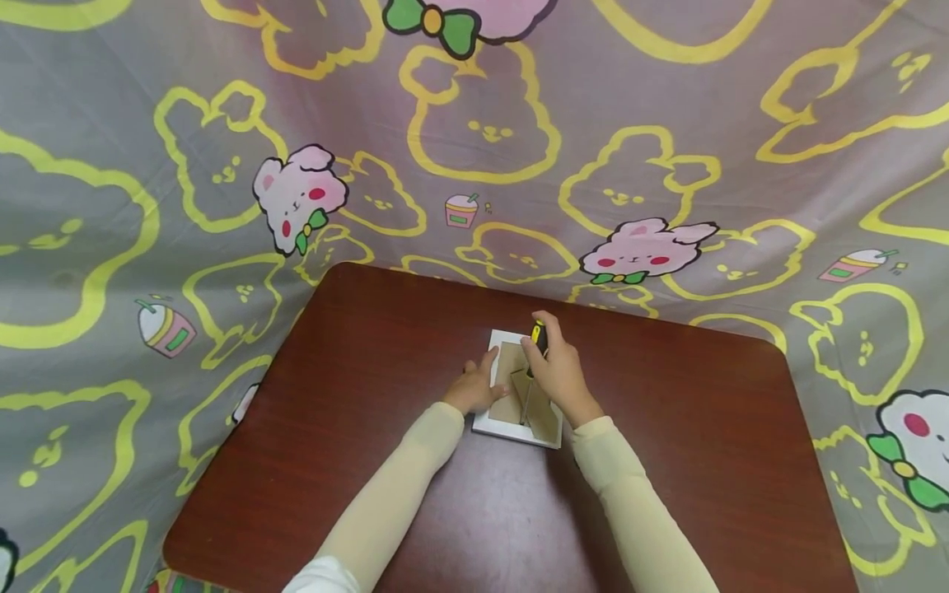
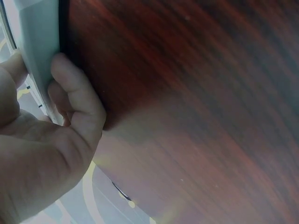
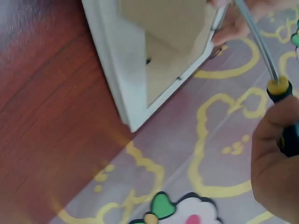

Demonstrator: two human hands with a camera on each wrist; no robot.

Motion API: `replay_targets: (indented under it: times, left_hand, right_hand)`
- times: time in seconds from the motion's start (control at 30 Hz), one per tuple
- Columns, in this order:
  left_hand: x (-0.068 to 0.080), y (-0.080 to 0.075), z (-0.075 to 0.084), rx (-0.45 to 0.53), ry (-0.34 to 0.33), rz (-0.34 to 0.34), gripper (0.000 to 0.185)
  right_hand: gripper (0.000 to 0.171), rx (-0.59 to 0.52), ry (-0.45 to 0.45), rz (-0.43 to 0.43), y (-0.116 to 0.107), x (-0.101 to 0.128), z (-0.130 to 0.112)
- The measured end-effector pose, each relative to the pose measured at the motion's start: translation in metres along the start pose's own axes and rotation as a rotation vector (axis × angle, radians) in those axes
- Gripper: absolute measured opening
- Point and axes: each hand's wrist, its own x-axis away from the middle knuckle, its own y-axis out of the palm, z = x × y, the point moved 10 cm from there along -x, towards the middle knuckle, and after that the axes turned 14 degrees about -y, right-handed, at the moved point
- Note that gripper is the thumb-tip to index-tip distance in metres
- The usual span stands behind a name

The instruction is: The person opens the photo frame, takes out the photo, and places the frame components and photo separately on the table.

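The likeliest slip, as I judge it, is the screwdriver skating off its spot on the brown backing board and jabbing across the cardboard or toward the left hand, since that hand lies just beside the shaft's working end; a push that is off-axis or too hard would cause it, and the tip itself is hidden from the head camera, so I cannot tell what it bears on; a second risk is the white picture frame sliding on the smooth dark wooden table if the left hand's hold slackens, because the frame lies flat and face down with nothing else bracing it; the frame sits near the far middle of the table, between the two hands, close to the edge where the rabbit-print cloth rises behind; the right hand is clenched round the black and yellow handle, with the metal shaft running down from it to the back of the frame; the left hand grips the frame's left rim, thumb on one side and curled fingers on the other, touching both rim and tabletop; the board's stand flap lies under the shaft
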Motion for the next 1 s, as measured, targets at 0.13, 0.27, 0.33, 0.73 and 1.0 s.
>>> replay_targets:
  times: [0.13,0.27,0.33,0.73,1.0]
  left_hand:
    - [0.001,-0.001,0.002,0.003,0.009,0.0,0.086]
    - [0.001,-0.001,0.0,-0.003,-0.005,0.002,0.087]
    - [0.001,-0.002,-0.001,-0.006,-0.007,0.007,0.087]
    - [0.0,-0.002,-0.001,0.002,-0.01,-0.006,0.086]
    - [0.001,-0.002,0.0,0.01,-0.007,-0.001,0.086]
  right_hand:
    - [0.044,0.073,-0.151,0.076,-0.006,0.014,-0.03]
    - [0.044,0.107,-0.229,0.136,-0.011,0.027,-0.047]
    - [0.044,0.121,-0.256,0.165,-0.014,0.034,-0.051]
    - [0.046,0.184,-0.428,0.244,-0.018,0.062,-0.079]
    - [0.038,0.19,-0.484,0.266,-0.016,0.078,-0.088]
